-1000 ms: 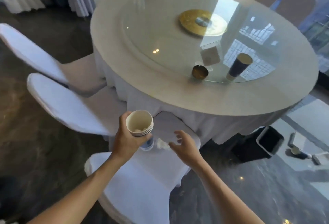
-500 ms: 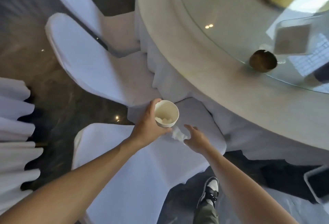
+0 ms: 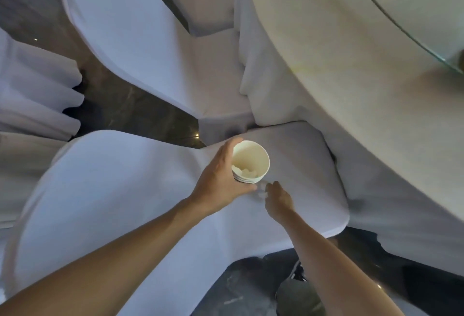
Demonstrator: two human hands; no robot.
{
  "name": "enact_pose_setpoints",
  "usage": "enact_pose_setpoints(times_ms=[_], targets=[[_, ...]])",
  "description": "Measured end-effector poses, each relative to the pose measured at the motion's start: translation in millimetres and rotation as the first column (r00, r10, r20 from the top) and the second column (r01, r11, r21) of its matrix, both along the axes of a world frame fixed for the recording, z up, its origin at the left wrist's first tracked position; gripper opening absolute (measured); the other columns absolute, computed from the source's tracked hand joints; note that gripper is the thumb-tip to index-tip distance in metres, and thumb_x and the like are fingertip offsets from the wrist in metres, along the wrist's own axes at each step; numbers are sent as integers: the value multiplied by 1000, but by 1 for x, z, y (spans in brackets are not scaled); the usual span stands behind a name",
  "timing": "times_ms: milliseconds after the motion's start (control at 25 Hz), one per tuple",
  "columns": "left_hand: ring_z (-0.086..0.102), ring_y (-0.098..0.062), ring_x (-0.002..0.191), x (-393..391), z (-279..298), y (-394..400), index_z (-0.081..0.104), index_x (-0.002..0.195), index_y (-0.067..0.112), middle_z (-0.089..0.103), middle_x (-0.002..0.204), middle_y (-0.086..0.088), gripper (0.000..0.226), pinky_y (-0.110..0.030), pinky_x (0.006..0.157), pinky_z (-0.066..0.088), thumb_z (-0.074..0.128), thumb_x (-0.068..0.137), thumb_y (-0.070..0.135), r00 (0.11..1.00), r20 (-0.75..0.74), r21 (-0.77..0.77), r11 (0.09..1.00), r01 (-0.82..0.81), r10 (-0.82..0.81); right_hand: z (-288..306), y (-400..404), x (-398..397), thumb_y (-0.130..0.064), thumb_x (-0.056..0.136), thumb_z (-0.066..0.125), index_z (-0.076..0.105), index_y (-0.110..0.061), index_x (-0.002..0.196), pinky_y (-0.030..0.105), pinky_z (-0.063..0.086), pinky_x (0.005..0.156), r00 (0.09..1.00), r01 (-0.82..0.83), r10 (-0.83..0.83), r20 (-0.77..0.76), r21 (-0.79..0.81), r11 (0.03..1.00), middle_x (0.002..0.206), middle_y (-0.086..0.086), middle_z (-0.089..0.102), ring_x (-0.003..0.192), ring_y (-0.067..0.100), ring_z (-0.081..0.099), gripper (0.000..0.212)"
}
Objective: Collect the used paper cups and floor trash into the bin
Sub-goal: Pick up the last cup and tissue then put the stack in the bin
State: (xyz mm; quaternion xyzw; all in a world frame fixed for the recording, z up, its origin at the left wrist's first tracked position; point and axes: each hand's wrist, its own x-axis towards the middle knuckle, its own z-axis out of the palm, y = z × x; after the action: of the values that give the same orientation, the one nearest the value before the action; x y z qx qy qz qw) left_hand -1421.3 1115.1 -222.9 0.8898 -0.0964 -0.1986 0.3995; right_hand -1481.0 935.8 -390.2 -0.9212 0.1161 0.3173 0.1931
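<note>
My left hand (image 3: 219,180) grips a stack of nested cream paper cups (image 3: 251,161), held upright over the seat of a white-covered chair (image 3: 125,190); crumpled white bits lie inside the top cup. My right hand (image 3: 277,197) is down on the chair seat just right of the cups, its fingertips pinched at a small crumpled white paper scrap (image 3: 262,190) that is mostly hidden by the fingers and the cups. No bin is in view.
The round table (image 3: 351,52) with a cloth skirt and a glass top fills the upper right. Two more covered chairs (image 3: 140,39) stand at the upper left, dark glossy floor (image 3: 120,107) between them. My shoe (image 3: 297,273) shows below.
The view has dropped closer to the chair seat. My right hand has reached the white scrap and closed its fingers on it. The left hand still holds the cups beside it.
</note>
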Motion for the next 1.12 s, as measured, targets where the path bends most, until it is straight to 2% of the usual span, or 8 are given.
enact_pose_setpoints(times_ms=[80, 160, 320, 400, 520, 640, 960, 1120], targets=[[47, -7, 131, -12, 15, -4, 33, 151, 36, 47, 150, 14, 104, 1, 87, 33, 98, 69, 32, 999, -17, 24, 999, 36, -36, 36, -16, -2, -16, 99, 55, 57, -13, 125, 41, 55, 86, 938, 329, -342, 54, 174, 928, 122, 11, 65, 103, 33, 65, 26], [45, -6, 133, -24, 39, -15, 33, 153, 34, 45, 154, 12, 105, 4, 88, 32, 97, 70, 32, 995, -38, 41, 994, 97, -96, 100, -40, -2, -21, 97, 62, 55, -21, 119, 47, 61, 77, 760, 547, -641, 102, 432, 717, 107, 3, 69, 85, 26, 69, 23], [46, -3, 129, -46, 96, -48, 33, 150, 41, 46, 149, 20, 107, 4, 85, 33, 99, 66, 39, 989, -45, 34, 989, 141, -139, 242, -90, -15, -37, 91, 71, 60, -35, 91, 46, 65, 62, 530, 415, -811, 247, 759, 502, 88, -7, 72, 75, 14, 74, 11], [51, -4, 126, -60, 133, -77, 36, 145, 47, 48, 140, 28, 105, 0, 85, 37, 100, 62, 43, 990, -41, 2, 991, 135, -134, 312, -112, -30, -43, 87, 73, 60, -36, 83, 40, 62, 61, 581, 300, -759, 293, 790, 535, 87, -2, 66, 73, 14, 70, 15], [54, -6, 129, -81, 181, -125, 40, 144, 43, 51, 143, 25, 100, -13, 96, 47, 99, 63, 41, 992, 9, -59, 990, 130, -130, 378, -134, -56, -40, 86, 71, 56, -41, 76, 19, 44, 60, 716, 135, -504, 483, 612, 779, 78, -12, 55, 67, 6, 55, 18], [55, -9, 132, -97, 222, -174, 42, 151, 39, 55, 146, 14, 100, -32, 106, 52, 91, 63, 48, 989, 50, -120, 982, 146, -141, 419, -165, -82, -27, 93, 65, 68, -21, 89, 33, 50, 64, 796, 44, -220, 564, 309, 950, 85, -5, 66, 73, 20, 60, 7], [57, -12, 125, -116, 273, -286, 39, 152, 32, 57, 143, 11, 108, -33, 100, 51, 82, 54, 51, 936, 176, -128, 935, 330, -306, 480, -267, -121, -6, 94, 48, 77, -15, 106, 37, 50, 86, 932, -1, -80, 353, 222, 975, 113, 7, 71, 100, 29, 63, 32], [61, -12, 120, -113, 273, -323, 46, 144, 32, 61, 137, 13, 100, -35, 98, 54, 89, 55, 48, 896, 231, -127, 902, 414, -379, 486, -305, -123, -5, 101, 47, 72, -5, 113, 40, 45, 91, 976, 8, -83, 202, 348, 937, 105, 8, 64, 96, 26, 55, 27]])
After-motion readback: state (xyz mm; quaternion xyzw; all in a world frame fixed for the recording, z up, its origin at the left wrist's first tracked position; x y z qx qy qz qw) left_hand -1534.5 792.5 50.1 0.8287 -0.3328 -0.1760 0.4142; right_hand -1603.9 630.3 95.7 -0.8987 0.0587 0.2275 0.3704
